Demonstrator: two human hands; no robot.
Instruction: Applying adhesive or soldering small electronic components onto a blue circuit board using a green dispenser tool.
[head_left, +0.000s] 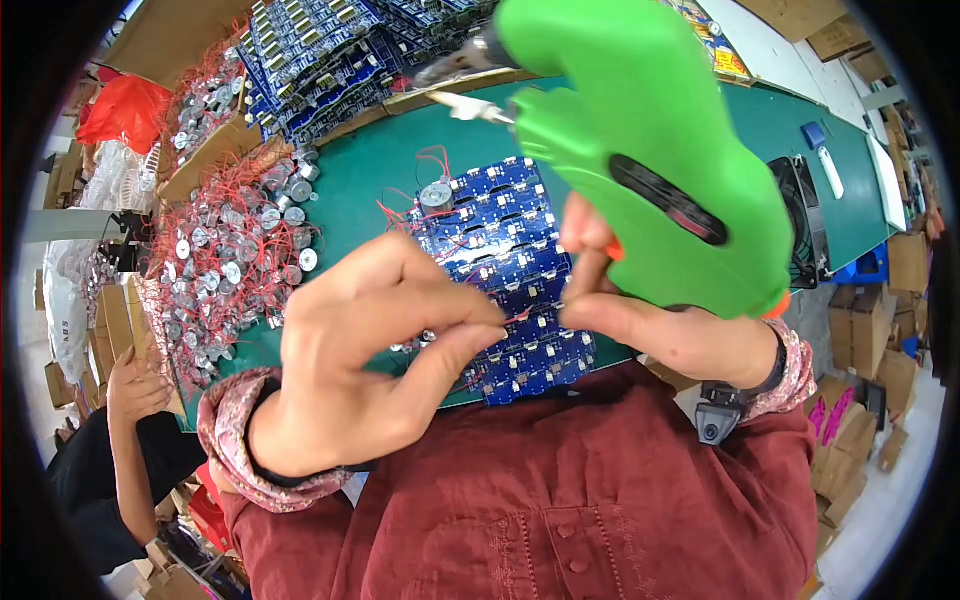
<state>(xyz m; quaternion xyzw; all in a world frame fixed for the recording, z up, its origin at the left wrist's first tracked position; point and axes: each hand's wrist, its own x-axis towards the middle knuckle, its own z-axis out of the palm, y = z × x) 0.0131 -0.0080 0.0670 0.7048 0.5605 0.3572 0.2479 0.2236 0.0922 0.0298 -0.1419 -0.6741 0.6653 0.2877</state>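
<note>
Clock read from the left fingertips, 12 = away from wearer. Left hand (365,345): thumb and forefinger pressed together, apparently pinching a thin red wire (519,316) that pokes out at 3. Right hand (665,335) opposite at 3, curled on a green tool (660,150); its thumb and forefinger are close together, can't tell whether they hold anything too. Tool bulk at 1 to 2, nozzle end aimed at 10, blurred.

Key relation: blue board panel (530,360) lies flat just under both sets of fingertips, long axis roughly 12–6, top leaning to 11. Wire sits over its lower half, in the gap between the hands; left fingers nearer to it. Small round motor (436,197) with red leads at panel's upper-left edge, at 11.

Green worktop (350,175) beneath. Between 9 and 10: heap of silver motors (240,240), red leads tangled, against a cardboard wall (213,157); more motors behind it. Far at 11: cardboard box (400,103), stacked blue boards (320,65) inside. Between 2 and 3: black fan (803,220). Just below 9: another person's hand (138,388) by the worktop edge.
</note>
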